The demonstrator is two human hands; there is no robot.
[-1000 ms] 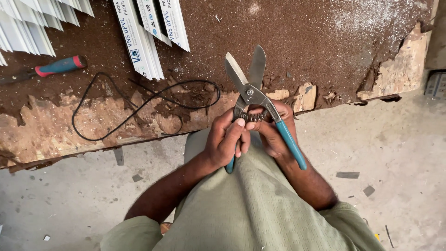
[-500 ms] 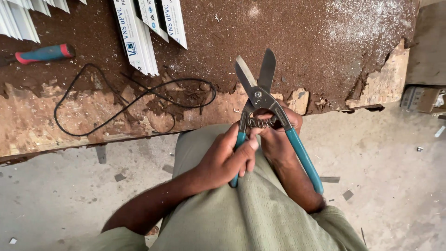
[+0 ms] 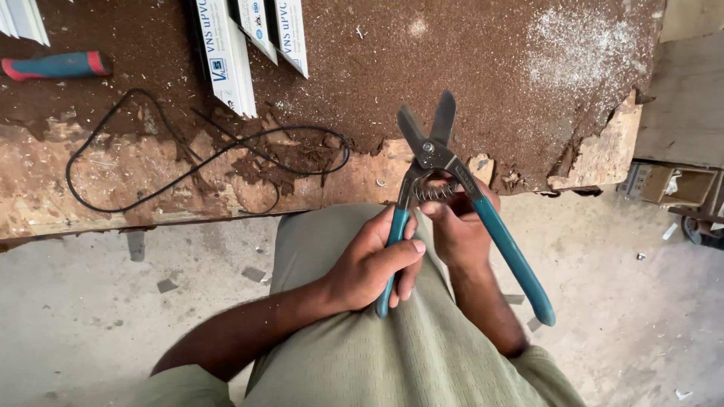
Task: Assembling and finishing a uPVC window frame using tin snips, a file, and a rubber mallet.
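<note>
I hold a pair of tin snips (image 3: 436, 154) with teal handles over my lap, blades apart and pointing at the workbench. My left hand (image 3: 373, 260) is wrapped around the left teal handle. The fingers of my right hand (image 3: 456, 222) pinch the coiled metal spring between the handles just below the pivot. The right teal handle (image 3: 513, 256) runs along my right forearm, resting against it.
A worn brown workbench (image 3: 490, 60) with a chipped front edge lies ahead. On it are a looped black wire (image 3: 211, 158), several white plastic profile strips (image 3: 226, 60) and a red-and-teal tool handle (image 3: 53, 66). Dusty concrete floor with scraps is below; a crate stands at right.
The snips and both hands have shifted slightly right and lower in view. My right fingers stay at the spring while my left hand keeps its grip on the handle.
</note>
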